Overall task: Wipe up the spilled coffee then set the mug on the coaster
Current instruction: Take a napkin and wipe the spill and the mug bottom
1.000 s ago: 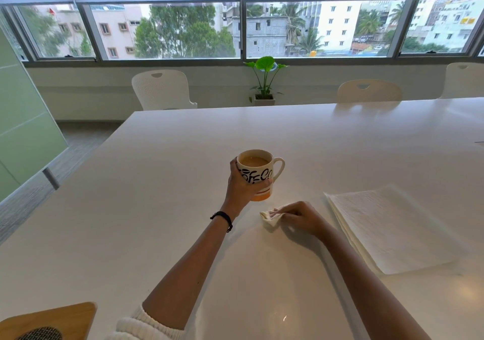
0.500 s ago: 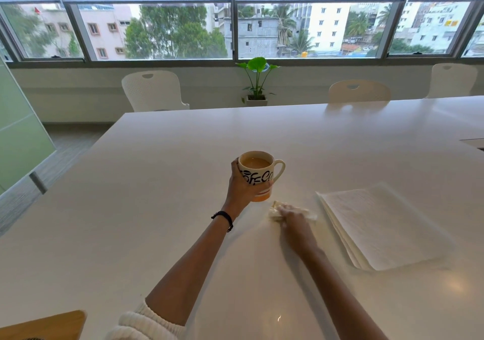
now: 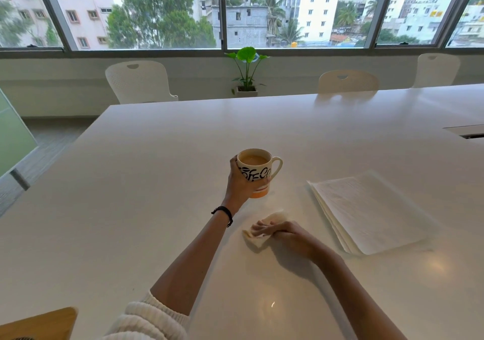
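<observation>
Head view looks down on a white table (image 3: 146, 208). Centre frame, the left hand (image 3: 242, 182) wraps its fingers (image 3: 258, 182) around a cream mug (image 3: 258, 172) with black lettering and an orange base — it is full of milky coffee, upright, handle to the right; whether its base touches the table I cannot tell. Just below it in the frame, the right hand (image 3: 286, 235) presses a crumpled tissue (image 3: 264, 231) flat on the table, fingers clenched over it. Right of centre lies a stack of paper napkins (image 3: 372, 211), apart from both hands. A wooden corner (image 3: 44, 324) — possibly the coaster — shows at lower left, well apart from the mug.
</observation>
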`<state>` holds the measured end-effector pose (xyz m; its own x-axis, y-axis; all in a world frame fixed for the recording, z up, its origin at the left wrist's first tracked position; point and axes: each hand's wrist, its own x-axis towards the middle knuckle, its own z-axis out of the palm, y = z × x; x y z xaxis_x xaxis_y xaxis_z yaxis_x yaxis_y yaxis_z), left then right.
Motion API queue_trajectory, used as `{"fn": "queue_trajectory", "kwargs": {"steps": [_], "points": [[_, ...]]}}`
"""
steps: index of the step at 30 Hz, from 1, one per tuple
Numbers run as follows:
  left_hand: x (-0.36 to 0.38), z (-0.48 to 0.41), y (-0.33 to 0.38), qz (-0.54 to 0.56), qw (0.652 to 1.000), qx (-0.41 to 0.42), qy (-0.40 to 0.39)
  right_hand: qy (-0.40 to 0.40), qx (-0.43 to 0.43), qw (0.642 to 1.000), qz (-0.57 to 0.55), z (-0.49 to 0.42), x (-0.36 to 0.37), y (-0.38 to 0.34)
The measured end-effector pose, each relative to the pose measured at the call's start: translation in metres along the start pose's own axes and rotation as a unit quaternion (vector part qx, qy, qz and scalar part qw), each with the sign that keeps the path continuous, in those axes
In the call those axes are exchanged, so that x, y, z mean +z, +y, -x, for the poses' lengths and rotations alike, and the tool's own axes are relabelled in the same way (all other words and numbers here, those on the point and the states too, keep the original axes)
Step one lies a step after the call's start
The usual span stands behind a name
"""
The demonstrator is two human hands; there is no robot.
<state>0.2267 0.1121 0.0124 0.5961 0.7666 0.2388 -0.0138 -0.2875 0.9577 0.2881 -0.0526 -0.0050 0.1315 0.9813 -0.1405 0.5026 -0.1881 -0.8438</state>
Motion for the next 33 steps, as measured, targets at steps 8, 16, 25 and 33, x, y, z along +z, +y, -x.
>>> {"fn": "queue_trajectory", "kwargs": {"steps": [8,16,25,33], "points": [[0.007,-0.001,-0.008,0.001,1.0,-0.005,-0.007,0.096,0.042,0.902,-0.42,0.023,-0.03,0.009],[0.012,0.002,-0.014,-0.001,1.0,-0.008,-0.013,0.226,0.037,0.89,-0.395,0.022,-0.044,0.011],[0.016,0.003,-0.018,-0.006,1.0,-0.008,-0.013,0.285,0.068,0.884,-0.364,0.026,-0.049,0.003],[0.02,0.005,-0.019,-0.02,1.0,-0.005,-0.006,0.274,0.077,0.879,-0.382,0.023,-0.051,0.003]]}}
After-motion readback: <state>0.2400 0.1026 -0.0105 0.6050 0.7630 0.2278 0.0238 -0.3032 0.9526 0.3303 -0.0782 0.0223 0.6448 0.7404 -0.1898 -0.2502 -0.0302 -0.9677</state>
